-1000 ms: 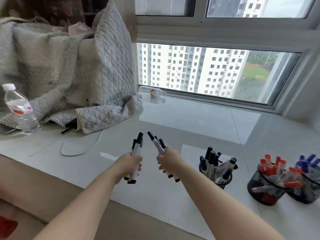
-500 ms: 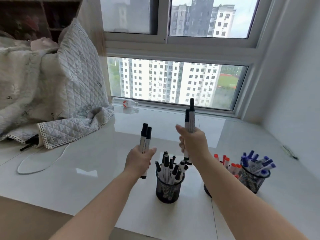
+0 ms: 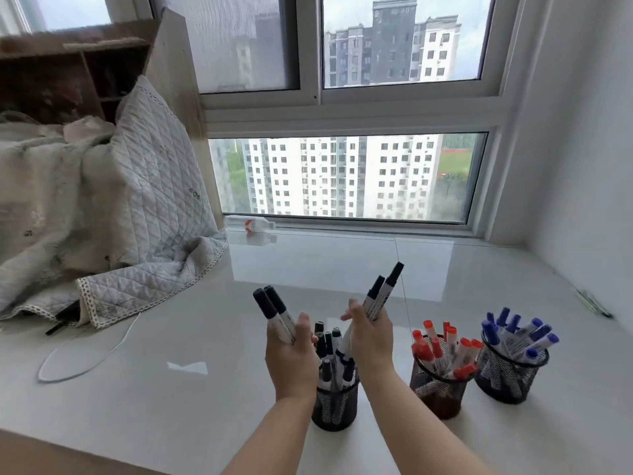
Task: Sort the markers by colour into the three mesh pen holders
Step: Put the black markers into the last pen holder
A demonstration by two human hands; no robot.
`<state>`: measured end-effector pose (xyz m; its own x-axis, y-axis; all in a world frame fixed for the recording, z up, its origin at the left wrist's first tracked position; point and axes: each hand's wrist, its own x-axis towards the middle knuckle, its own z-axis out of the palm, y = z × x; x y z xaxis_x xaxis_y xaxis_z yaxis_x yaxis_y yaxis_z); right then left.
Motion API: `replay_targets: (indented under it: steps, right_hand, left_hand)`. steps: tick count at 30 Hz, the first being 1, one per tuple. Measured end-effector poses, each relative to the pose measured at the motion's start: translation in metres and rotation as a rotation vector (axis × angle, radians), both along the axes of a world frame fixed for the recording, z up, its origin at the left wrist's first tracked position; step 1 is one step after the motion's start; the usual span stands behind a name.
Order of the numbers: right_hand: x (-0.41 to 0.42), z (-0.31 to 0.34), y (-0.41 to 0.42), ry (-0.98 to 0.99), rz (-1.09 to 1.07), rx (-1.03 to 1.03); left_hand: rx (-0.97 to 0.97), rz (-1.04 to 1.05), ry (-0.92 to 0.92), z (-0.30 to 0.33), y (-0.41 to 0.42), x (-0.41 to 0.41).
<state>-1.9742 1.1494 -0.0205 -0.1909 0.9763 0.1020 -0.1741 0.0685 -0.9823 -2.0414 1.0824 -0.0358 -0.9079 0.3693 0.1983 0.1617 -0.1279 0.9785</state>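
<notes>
Three black mesh pen holders stand in a row on the white sill. The left holder (image 3: 335, 406) carries black-capped markers, the middle holder (image 3: 436, 394) red-capped ones, the right holder (image 3: 507, 377) blue-capped ones. My left hand (image 3: 291, 359) grips two black markers (image 3: 275, 311) that point up and to the left. My right hand (image 3: 371, 341) grips two black markers (image 3: 382, 293) tilted up to the right, and a third marker from it slants down into the left holder. Both hands hover just above that holder.
A quilted grey blanket (image 3: 113, 214) is heaped at the left, with a white cable (image 3: 85, 354) looped on the sill in front of it. A small bottle (image 3: 253, 225) lies by the window frame. A wall closes the right side.
Both hands have come down and closer together over the black-marker holder. The right hand's markers have tilted from upright to the right. The view has shifted so the holders sit nearer the middle.
</notes>
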Motion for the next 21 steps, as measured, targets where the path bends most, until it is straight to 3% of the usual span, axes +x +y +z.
replay_targets:
  steps: [9, 16, 21]
  right_hand:
    - [0.003, -0.03, -0.011, -0.115, -0.035, 0.068]
    - [0.011, -0.045, -0.017, -0.282, 0.184, 0.228]
    - [0.018, -0.018, -0.006, -0.16, 0.05, 0.253]
  left_hand:
    - [0.083, 0.04, -0.083, -0.019, -0.002, 0.02]
    - [-0.023, 0.017, -0.02, -0.033, 0.0, 0.023]
    - [-0.054, -0.01, -0.012, -0.034, -0.002, 0.025]
